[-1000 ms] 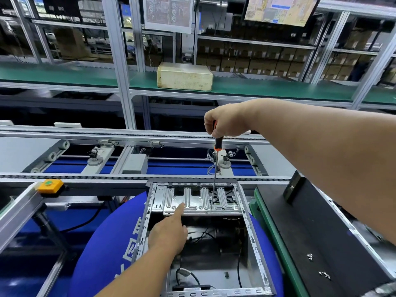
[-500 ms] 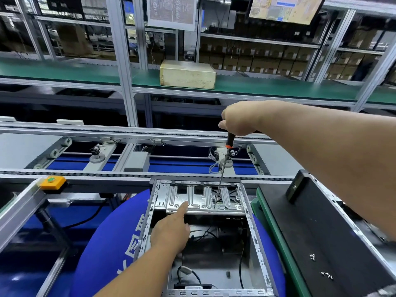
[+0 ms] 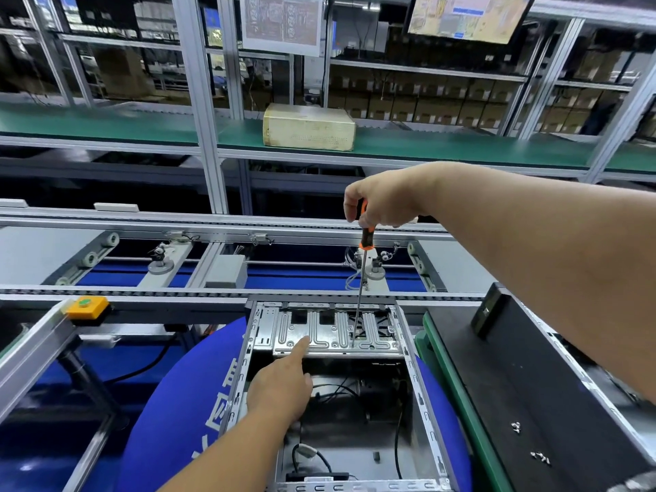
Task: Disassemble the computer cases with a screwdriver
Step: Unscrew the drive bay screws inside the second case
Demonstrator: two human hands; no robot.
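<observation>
The open computer case (image 3: 422,403) lay on its side on a blue round pad (image 3: 170,413), directly in front of the person and just short of the conveyor rails (image 3: 213,292); its side panel was off, and loose black cables (image 3: 333,392) showed inside; across its far end ran a ribbed silver drive bracket (image 3: 333,335). The right hand (image 3: 383,200) was clenched around the orange-and-black handle of a screwdriver (image 3: 360,289), held nearly upright; the thin shaft reached down to the bracket, with the tip set against its near right part. The left hand (image 3: 280,392) reached in over the case with its forefinger stretched out, the fingertip pressing on the bracket's near edge, left of the screwdriver tip; the other fingers were curled under and this grip held nothing. To the right of the case a black panel (image 3: 525,385) lay flat on the counter (image 3: 458,395), with a few small loose screws (image 3: 539,458) on it. A yellow button box (image 3: 87,307) sat on the frame at the left; a pale cardboard box (image 3: 309,127) stood on the green shelf (image 3: 106,124) beyond the conveyor.
</observation>
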